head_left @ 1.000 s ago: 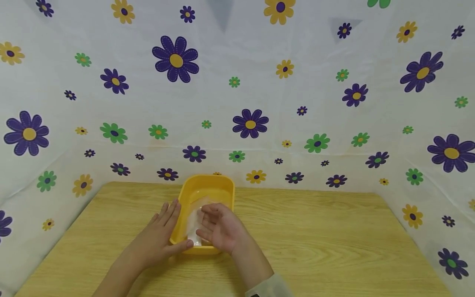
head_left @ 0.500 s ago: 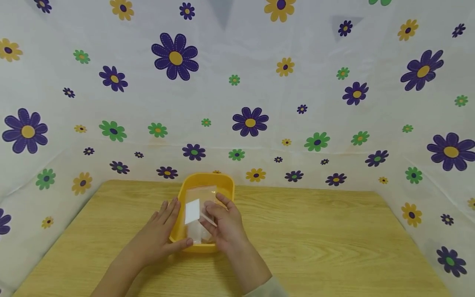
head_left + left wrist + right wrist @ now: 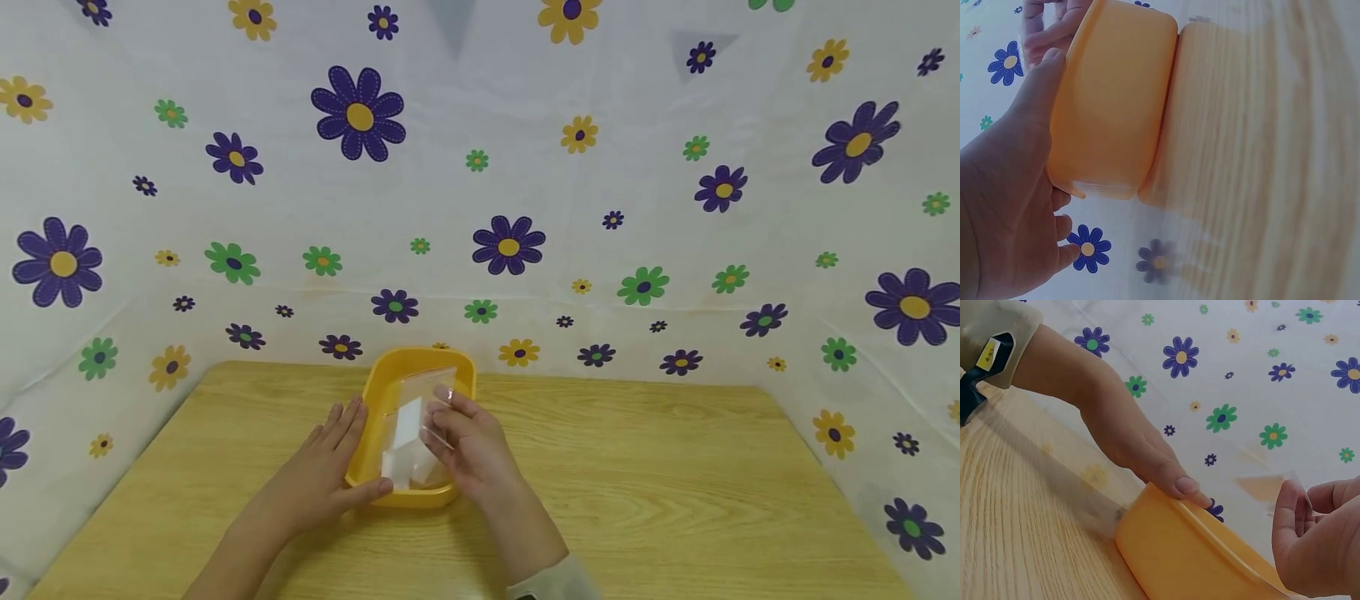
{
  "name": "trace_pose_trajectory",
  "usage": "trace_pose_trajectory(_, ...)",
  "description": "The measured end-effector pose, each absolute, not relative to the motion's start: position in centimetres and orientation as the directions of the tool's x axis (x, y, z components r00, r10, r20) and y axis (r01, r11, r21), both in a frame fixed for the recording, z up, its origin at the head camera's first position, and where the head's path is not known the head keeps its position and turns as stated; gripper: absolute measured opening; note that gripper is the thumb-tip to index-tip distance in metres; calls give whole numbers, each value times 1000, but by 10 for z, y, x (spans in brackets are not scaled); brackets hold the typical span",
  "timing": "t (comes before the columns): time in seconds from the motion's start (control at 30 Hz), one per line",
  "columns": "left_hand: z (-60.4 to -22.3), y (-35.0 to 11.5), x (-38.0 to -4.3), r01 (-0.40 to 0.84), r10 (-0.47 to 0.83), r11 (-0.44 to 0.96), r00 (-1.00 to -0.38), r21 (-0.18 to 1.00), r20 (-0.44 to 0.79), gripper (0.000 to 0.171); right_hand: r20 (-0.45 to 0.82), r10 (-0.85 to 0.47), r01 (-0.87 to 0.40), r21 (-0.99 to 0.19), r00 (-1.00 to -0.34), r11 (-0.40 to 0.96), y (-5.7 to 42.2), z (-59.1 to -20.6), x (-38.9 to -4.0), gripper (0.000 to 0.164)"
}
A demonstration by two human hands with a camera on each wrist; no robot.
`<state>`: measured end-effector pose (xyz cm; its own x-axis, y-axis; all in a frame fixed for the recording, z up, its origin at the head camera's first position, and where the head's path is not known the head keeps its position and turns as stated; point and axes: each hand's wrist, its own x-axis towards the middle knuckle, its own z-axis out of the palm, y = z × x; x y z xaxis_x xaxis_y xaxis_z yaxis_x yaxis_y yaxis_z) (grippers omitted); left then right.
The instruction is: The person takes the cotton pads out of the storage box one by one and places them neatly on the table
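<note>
A yellow plastic tub stands on the table, seen from above in the head view and from its side in both wrist views. My left hand steadies its near left corner, fingers laid straight along the left wall and thumb on the near rim. Over the tub, my right hand pinches a clear plastic bag between thumb and fingers. A white rectangular panel shows on or in the bag. The bag's edge stands above the rim in the right wrist view. Translucent whitish packing lies lower in the tub.
The wood-grain table extends to both sides of the tub. A white cloth with printed flowers hangs behind and along both sides, close beyond the tub's far end.
My right hand, relaxed over the contents a second ago, has taken hold of the bag and shifted slightly right. The bag now tilts, its white panel farther right. My left hand stays put.
</note>
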<state>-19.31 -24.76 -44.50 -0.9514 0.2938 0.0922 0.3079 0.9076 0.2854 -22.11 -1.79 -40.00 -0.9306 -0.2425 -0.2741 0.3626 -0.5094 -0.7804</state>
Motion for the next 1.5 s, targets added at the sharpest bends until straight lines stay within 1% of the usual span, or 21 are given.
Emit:
trace_pose_trajectory(0.33,-445,-248,-192,303,291,908,-953,290,83,109,-292,-216,363,-776,-932,-516,-2,-400,-225,39)
trace_pose_trajectory(0.53,-443,-247,-192,297,289,911,-955,286,72,109,-239,-233,330,-771,-943,-544,8,-399,-229,40)
trace_pose_trajectory(0.6,-442,-247,-192,296,289,911,-955,286,69,109,-239,-238,334,-769,-941,-545,11,-399,-230,40)
trace_pose_trajectory(0.8,-442,-246,-192,295,290,910,-955,290,62,110,-255,-242,348,-773,-936,-530,19,-399,-232,40)
trace_pose_trajectory(1.2,-440,-247,-190,298,291,909,-954,292,69,110,-201,-237,294,-827,-951,-479,34,-398,-238,43)
trace_pose_trajectory(1.5,-439,-247,-190,293,287,908,-956,301,62,110,-188,-197,266,-807,-962,-528,47,-399,-243,43)
